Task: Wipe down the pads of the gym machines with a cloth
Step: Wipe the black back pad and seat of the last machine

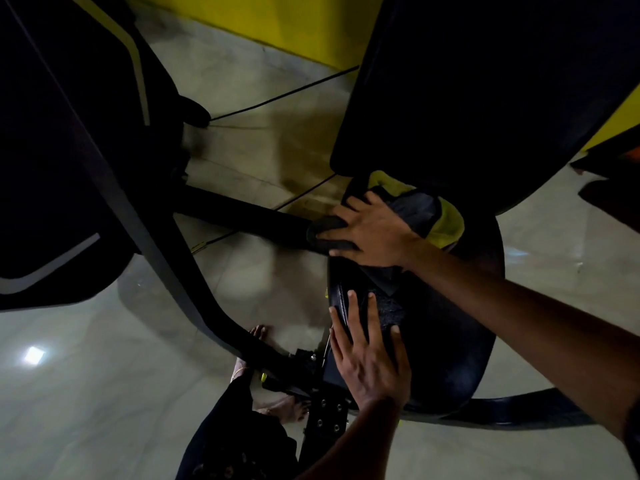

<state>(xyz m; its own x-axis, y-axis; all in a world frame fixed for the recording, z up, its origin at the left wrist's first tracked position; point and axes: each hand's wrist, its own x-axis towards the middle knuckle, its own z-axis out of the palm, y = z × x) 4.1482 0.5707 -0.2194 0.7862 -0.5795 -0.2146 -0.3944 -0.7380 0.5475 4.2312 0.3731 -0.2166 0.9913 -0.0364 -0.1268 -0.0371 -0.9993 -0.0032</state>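
A black padded seat (446, 344) of a gym machine lies below me, right of centre. A dark cloth with yellow patches (426, 216) is spread over the seat's far end. My right hand (372, 233) lies flat on that cloth with fingers spread, pressing it onto the pad. My left hand (369, 355) rests flat on the near left part of the seat, fingers straight. A black back pad (485, 81) rises just behind the cloth.
A black machine frame (166, 258) curves from upper left down to the seat post. A dark panel (48, 168) fills the left. A thin cable (284, 95) crosses the pale tiled floor (104, 393). My bare feet (284, 407) stand by the seat post. A yellow wall (277, 22) is behind.
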